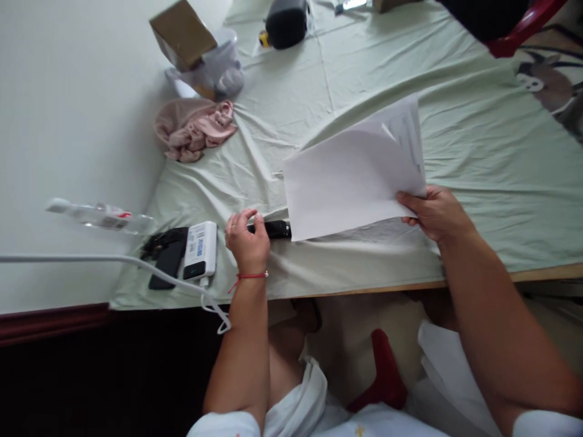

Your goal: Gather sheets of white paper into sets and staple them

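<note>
My right hand [435,212] pinches the lower right corner of several white paper sheets [346,179], thumb on top. The sheets are slightly fanned and curled at their upper right, where faint printing shows. My left hand [248,237], with a red string bracelet at the wrist, is closed around a black object [277,229] at the left of the papers. Its right end, with a shiny tip, shows by the lower left corner of the sheets; the rest is hidden by my fingers.
On the green-clothed table [364,67] stand a white power bank [200,249] with a cable, a black phone [168,265], a plastic bottle [104,217], a pink cloth [195,127], a clear tub [228,70] with a cardboard box [182,33], and a black case [286,24].
</note>
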{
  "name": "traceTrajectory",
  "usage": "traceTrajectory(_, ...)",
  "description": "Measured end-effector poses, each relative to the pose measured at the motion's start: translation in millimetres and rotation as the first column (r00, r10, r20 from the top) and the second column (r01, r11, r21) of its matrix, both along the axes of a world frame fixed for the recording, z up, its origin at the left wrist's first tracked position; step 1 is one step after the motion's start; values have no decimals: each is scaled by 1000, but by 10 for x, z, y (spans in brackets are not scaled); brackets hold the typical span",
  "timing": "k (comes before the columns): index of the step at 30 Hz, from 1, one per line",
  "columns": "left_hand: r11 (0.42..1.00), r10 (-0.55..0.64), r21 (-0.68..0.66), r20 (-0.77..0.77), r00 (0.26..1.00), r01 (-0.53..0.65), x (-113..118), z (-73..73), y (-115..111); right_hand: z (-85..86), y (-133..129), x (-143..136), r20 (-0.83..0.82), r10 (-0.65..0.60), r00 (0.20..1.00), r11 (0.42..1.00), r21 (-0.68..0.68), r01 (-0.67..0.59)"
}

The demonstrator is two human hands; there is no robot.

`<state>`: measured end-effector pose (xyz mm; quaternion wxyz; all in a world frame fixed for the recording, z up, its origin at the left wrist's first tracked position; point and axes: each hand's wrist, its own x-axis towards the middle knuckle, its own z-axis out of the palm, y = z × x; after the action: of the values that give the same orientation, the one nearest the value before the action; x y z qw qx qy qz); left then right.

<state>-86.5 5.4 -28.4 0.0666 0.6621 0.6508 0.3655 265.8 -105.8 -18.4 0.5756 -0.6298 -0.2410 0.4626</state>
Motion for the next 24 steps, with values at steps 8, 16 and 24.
traceTrajectory(8,986,-76,-145,29,997,80,-31,-165,86,-36,40,-92,13,43,999,999,-22,-42)
traceTrajectory(16,982,-99,-163,-15,995,95,-35,-260,106,-49,79,-185,41,5,999,1000,-11,-4)
traceTrajectory(24,978,-75,-203,-125,989,48,20,-234,30,-26,114,-236,25,18,1000,1000,-11,-18)
